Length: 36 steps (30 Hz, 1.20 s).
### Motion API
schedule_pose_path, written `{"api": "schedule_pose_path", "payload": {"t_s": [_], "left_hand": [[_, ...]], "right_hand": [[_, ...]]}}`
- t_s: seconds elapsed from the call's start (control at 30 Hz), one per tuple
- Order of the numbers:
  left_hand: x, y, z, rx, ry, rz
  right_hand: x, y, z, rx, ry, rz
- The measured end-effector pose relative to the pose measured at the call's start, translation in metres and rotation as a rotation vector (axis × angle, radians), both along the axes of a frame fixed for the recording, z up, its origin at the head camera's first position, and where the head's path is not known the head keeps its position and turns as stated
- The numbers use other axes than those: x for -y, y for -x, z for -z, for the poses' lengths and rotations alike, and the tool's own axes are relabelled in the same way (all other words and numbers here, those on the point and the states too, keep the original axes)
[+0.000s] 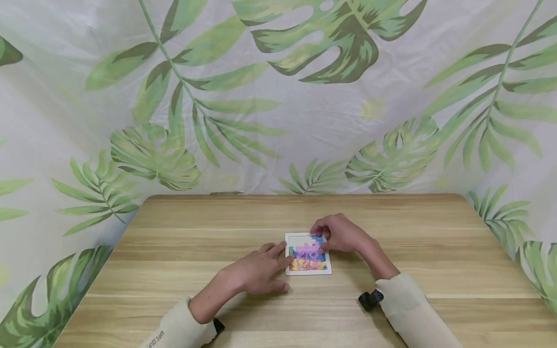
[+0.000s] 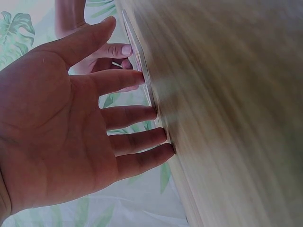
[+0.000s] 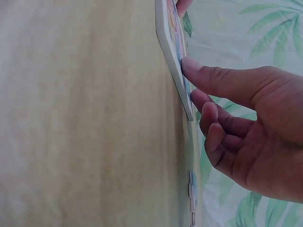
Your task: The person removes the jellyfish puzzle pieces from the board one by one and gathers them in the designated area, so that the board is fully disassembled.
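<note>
A square picture puzzle [image 1: 309, 272] with a white frame lies flat on the table. Its colourful picture fills the lower part and right side, while the upper left is plain white. My left hand [image 1: 261, 270] rests along the puzzle's left side, fingers spread and fairly straight, fingertips touching the frame and picture; the left wrist view shows its open palm [image 2: 61, 118]. At the upper right corner, my right hand [image 1: 345, 234] bends its thumb and index finger over a blue puzzle piece [image 1: 317, 239]. In the right wrist view, that thumb [image 3: 208, 75] touches the puzzle's surface, other fingers curled.
Several thin flat pieces [image 3: 192, 191] show low in the right wrist view, beyond the puzzle; I cannot make them out in the head view. The wooden table [image 1: 196, 217] ends at the back against a leaf-printed cloth [image 1: 304, 121].
</note>
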State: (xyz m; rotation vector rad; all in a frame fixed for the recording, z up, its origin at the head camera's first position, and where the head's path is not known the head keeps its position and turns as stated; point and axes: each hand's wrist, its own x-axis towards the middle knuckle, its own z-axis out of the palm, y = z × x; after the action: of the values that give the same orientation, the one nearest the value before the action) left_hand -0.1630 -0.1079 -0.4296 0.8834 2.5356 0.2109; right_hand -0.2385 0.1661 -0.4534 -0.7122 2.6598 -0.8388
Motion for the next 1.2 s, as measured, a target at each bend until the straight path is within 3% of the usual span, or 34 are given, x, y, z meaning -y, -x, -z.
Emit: {"api": "schedule_pose_path", "payload": {"t_s": [0.27,0.63,0.93,1.2], "left_hand": [[0.001,0.001,0.000,-0.003,0.003,-0.002],[0.002,0.000,0.001,0.011,-0.012,-0.002],[0.001,-0.001,0.001,0.008,-0.014,0.004],[0.000,-0.002,0.001,-0.010,-0.001,0.016]], "right_hand": [[-0.001,0.002,0.000,0.015,0.013,-0.006],[0.000,-0.006,-0.001,-0.028,-0.028,0.026],[0.001,-0.008,-0.001,-0.073,-0.052,-0.001],[0.004,-0.004,-0.003,-0.045,-0.048,0.015]]}}
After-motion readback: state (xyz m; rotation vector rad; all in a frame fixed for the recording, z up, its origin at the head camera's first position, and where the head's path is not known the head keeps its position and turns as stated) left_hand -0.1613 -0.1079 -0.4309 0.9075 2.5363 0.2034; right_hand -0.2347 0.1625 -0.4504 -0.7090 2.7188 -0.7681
